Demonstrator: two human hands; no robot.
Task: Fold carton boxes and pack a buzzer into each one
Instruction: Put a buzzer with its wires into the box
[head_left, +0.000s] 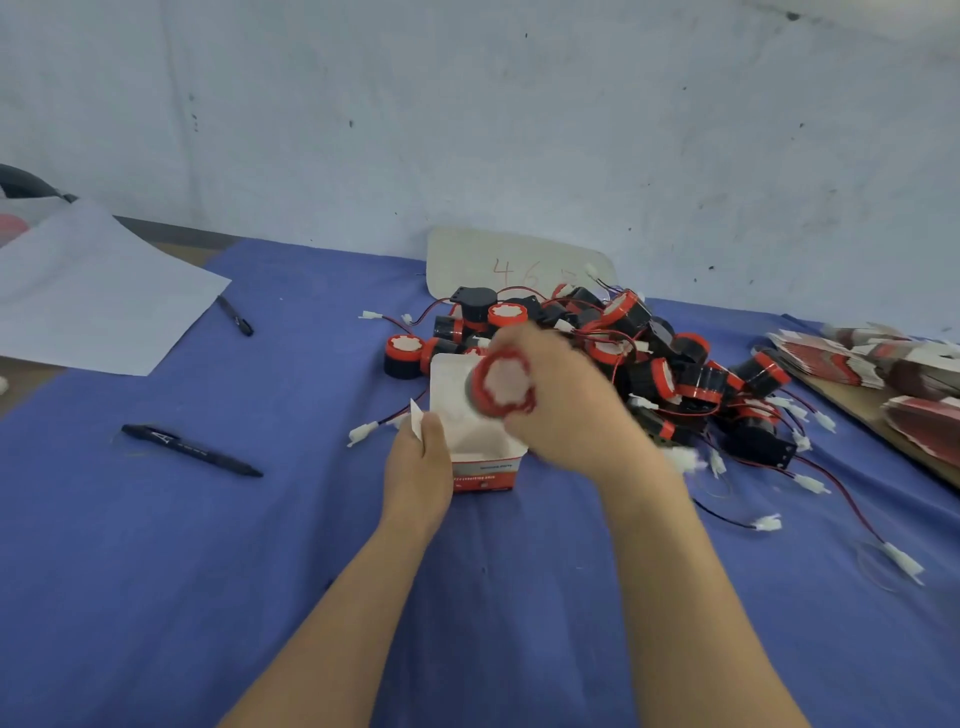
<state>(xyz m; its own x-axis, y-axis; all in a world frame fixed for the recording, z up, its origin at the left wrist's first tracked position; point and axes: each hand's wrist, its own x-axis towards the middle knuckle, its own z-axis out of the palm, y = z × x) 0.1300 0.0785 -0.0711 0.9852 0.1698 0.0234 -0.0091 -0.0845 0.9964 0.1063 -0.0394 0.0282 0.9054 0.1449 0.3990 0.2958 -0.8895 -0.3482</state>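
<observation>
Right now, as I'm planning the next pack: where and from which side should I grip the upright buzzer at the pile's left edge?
Grip the upright buzzer by its round black body, coming down from above and the left. It stands with its red-rimmed face up, so the sides are free. The blue cloth lies bare to its left, while another buzzer lies close on its right.

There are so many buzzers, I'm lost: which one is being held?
The buzzer gripped in the right hand, over the open carton box that the left hand holds; the others lie in the pile on the blue cloth.
</observation>
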